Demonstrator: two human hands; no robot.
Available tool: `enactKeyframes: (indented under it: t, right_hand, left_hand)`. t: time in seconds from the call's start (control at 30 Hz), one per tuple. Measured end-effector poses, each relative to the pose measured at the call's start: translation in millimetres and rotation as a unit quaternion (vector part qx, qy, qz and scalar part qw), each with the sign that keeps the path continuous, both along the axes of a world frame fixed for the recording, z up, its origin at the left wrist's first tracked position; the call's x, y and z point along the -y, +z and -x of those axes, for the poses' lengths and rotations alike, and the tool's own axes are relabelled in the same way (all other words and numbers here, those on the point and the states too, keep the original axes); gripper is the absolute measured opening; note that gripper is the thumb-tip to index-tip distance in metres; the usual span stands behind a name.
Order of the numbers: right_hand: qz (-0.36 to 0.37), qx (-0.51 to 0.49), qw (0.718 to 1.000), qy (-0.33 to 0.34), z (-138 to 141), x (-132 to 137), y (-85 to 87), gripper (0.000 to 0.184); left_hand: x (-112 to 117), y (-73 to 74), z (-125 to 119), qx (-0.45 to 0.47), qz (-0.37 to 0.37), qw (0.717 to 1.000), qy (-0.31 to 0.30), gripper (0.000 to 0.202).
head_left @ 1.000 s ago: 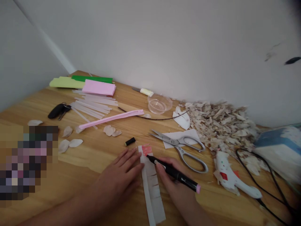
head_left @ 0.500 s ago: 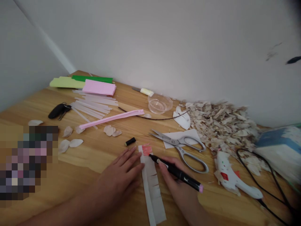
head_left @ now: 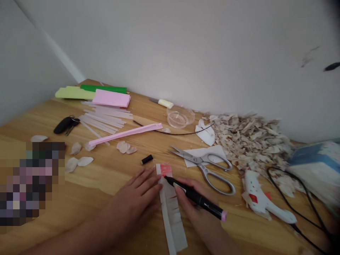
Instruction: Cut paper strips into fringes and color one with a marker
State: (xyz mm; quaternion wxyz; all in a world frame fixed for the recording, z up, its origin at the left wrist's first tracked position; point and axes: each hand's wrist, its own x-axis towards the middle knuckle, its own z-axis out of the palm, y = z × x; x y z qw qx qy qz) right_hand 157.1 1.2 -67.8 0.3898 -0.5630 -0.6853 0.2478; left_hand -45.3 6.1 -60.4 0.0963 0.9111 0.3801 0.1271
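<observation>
A black marker (head_left: 198,196) with a pink end is gripped in my right hand (head_left: 195,209), its tip touching a white paper strip (head_left: 175,216). The strip has short cuts along its right edge and a folded left edge. Red-pink colour (head_left: 166,170) covers its far end. My left hand (head_left: 140,191) lies flat with fingers stretched out, its fingertips on the strip's left edge. Just beyond the left fingers rests a black marker cap (head_left: 147,159). Silver scissors (head_left: 204,164) lie partly open to the right, over a piece of white paper (head_left: 190,163).
A white glue gun (head_left: 261,198) with a black cable (head_left: 292,177) lies at right, before a heap of dry shreds (head_left: 249,138). Further back are a pink folded strip (head_left: 127,134), a thin twig (head_left: 183,134), a clear lid (head_left: 178,118), keys (head_left: 65,124) and folded papers (head_left: 111,98).
The marker tip has shifted left across the strip's far end, and the red-pink patch has grown. My left hand stays at the strip's edge.
</observation>
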Motion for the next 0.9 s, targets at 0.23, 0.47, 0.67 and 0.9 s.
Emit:
enactKeyframes:
  t: [0.23, 0.47, 0.67, 0.9]
  right_hand:
    - [0.011, 0.011, 0.999, -0.036, -2, -2, 5.0, 0.016]
    - [0.001, 0.01, 1.0, 0.014, 3, -1, 5.5, 0.012]
    - [0.006, 0.012, 1.0, -0.026, -1, 0, 4.2, 0.016]
    - [-0.005, 0.015, 0.999, -0.052, -13, -5, 9.8, 0.012]
  left_hand:
    - [1, -4.4, 1, 0.007, 0.005, 1.0, 0.007, 0.036]
    - [-1, -0.8, 0, 0.0, 0.003, 1.0, 0.004, 0.034]
    - [-1, -1.3, 0, -0.015, -0.002, 1.0, 0.004, 0.035]
    - [0, -1.7, 0, -0.003, 0.003, 1.0, 0.007, 0.035]
